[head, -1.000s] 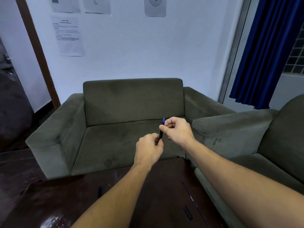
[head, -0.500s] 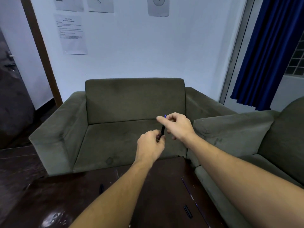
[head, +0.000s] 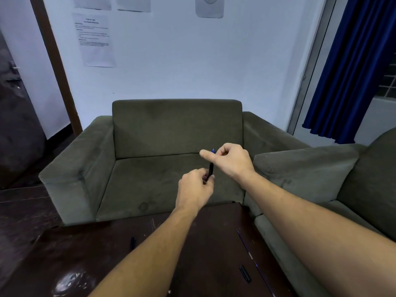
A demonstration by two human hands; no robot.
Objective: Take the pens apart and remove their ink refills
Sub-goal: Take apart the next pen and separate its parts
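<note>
A black pen [head: 211, 169] with a blue top end stands almost upright in the air above the table's far edge. My left hand [head: 196, 187] grips its lower end. My right hand [head: 228, 160] pinches the blue top between thumb and bent fingers, the index finger sticking out to the left. On the dark table [head: 85, 249] lie loose pen parts: a short black piece [head: 132, 242] at the left, a short black piece [head: 245, 273] at the right, and thin refills [head: 244, 243] beside it.
A grey-green armchair [head: 171, 146] stands right behind the table. A second grey-green sofa [head: 321, 179] flanks the table's right side. A blue curtain [head: 351, 67] hangs at the far right, a doorway at the left.
My right index finger has straightened out to the left while the other fingers stay on the pen's blue top. The view has drifted slightly.
</note>
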